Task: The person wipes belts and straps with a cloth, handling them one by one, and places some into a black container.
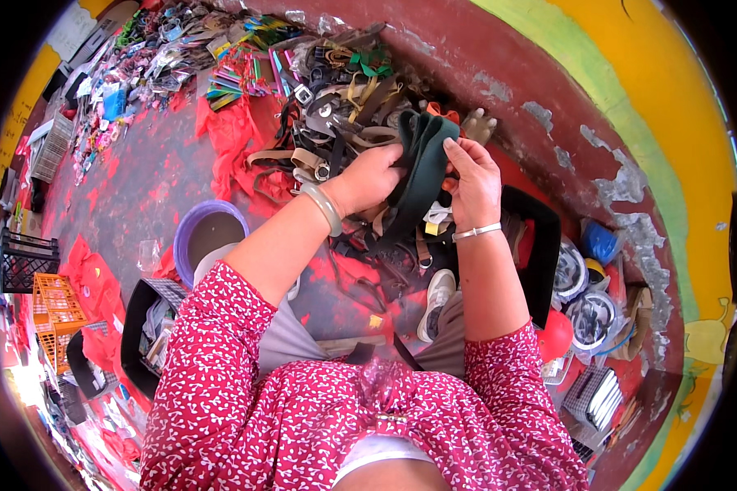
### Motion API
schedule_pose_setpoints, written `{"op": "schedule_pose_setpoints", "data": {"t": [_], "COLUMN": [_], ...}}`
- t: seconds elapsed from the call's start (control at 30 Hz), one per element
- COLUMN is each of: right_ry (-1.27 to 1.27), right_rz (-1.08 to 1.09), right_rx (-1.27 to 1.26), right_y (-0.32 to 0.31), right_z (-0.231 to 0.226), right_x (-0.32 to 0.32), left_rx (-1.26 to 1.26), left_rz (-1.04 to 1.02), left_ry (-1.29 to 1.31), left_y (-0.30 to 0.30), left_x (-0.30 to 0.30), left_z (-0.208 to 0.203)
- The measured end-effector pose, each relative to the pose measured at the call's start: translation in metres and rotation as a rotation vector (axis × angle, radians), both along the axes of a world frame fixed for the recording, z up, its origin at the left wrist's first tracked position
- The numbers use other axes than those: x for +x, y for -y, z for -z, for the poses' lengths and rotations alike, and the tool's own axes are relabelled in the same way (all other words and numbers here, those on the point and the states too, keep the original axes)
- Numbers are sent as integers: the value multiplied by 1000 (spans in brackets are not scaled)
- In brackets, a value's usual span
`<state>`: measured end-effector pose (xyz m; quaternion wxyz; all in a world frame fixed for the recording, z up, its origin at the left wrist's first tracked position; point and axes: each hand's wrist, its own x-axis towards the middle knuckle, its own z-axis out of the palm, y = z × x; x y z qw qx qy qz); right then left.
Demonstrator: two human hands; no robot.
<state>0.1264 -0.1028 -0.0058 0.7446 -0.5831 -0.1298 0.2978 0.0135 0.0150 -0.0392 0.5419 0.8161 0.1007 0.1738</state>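
Note:
Between my hands hangs a dark green webbing belt (428, 159), folded over in several layers. My left hand (370, 177), with a pale bangle at the wrist, closes on its left side; the fingertips are partly hidden behind the fabric. My right hand (473, 173), with a silver bangle, pinches the belt's right edge between thumb and fingers. Just beyond the hands lies a heap of belts (374, 110) in black, brown and tan, some with metal buckles. A tan belt with a round buckle (323, 171) rests near my left wrist.
A purple bucket (180, 237) stands left of my knees. Black crates (143, 327) and an orange crate (53, 319) are farther left. Wrapped goods (591, 317) sit at the right by the peeling wall (622, 196). Red sheeting (225, 143) and small goods cover parts of the floor.

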Motion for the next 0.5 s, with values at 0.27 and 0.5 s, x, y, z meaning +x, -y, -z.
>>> {"op": "schedule_pose_setpoints", "data": {"t": [0.27,0.5], "right_ry": [65,1126], "right_rz": [-16,-74], "right_rx": [-77,-146], "right_y": [-7,-3], "right_z": [12,8], "right_x": [-7,-10], "left_rx": [-742,-936], "left_rz": [77,-132], "left_ry": [4,-19], "left_y": [11,-35], "left_x": [-2,-4], "left_z": [-16,-13]}}
